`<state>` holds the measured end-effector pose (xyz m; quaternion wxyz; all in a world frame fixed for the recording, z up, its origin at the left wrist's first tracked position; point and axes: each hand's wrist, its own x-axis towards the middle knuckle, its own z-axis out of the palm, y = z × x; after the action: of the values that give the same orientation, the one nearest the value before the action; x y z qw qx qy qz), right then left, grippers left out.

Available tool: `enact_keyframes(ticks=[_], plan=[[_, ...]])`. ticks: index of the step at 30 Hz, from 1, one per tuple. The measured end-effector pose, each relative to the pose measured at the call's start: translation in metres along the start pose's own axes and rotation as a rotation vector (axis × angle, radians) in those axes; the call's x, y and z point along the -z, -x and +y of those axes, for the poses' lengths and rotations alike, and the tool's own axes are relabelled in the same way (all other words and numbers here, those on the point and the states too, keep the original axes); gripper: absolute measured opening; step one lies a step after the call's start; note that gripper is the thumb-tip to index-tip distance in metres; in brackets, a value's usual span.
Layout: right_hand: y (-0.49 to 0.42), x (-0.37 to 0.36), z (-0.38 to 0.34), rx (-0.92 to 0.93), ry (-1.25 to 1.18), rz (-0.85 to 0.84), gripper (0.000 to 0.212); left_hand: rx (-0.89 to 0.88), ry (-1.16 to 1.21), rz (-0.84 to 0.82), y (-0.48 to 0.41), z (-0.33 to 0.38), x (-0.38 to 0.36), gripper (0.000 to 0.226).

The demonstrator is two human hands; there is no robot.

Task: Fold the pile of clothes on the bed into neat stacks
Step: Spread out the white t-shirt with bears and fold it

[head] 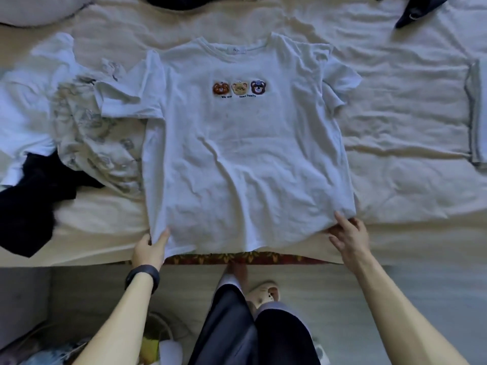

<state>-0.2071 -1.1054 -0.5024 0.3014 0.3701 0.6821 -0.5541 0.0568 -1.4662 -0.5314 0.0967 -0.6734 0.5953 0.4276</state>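
While the white T-shirt (247, 154) lies face up on the bed (408, 114), hem at the near edge: no fold is made yet.
Left hand (150, 248): thumb over one hem corner, pinching it.
Right hand (347, 237): fingers nearly straight at the other corner; whether they pinch, I cannot tell.
Sleeve (126, 101): overlaps the unfolded pile (100, 143); folding could drag that cloth along.
Hem: overhangs the edge; a loose hold could let the shirt slide off.
Wrinkles: likely creased in unless smoothed.

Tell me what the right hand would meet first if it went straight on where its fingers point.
The white T-shirt: the right hand already touches its hem corner, fingers aimed up and left, so it would likely slide across the shirt's front.
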Motion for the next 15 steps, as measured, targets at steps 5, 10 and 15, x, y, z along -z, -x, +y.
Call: enact_keyframes(ticks=[5, 10, 15], plan=[[-0.002, 0.008, -0.003, 0.066, -0.13, -0.052, 0.023, -0.041, 0.255, -0.141, -0.007, -0.011, 0.014, 0.048], [0.024, 0.023, -0.002, 0.454, 0.086, 0.003, 0.016, -0.09, 0.356, -0.207, 0.013, -0.009, 0.029, 0.019], [0.029, 0.031, -0.004, 0.454, 0.257, -0.063, 0.043, -0.102, 0.285, -0.195, 0.017, -0.018, 0.048, 0.03]])
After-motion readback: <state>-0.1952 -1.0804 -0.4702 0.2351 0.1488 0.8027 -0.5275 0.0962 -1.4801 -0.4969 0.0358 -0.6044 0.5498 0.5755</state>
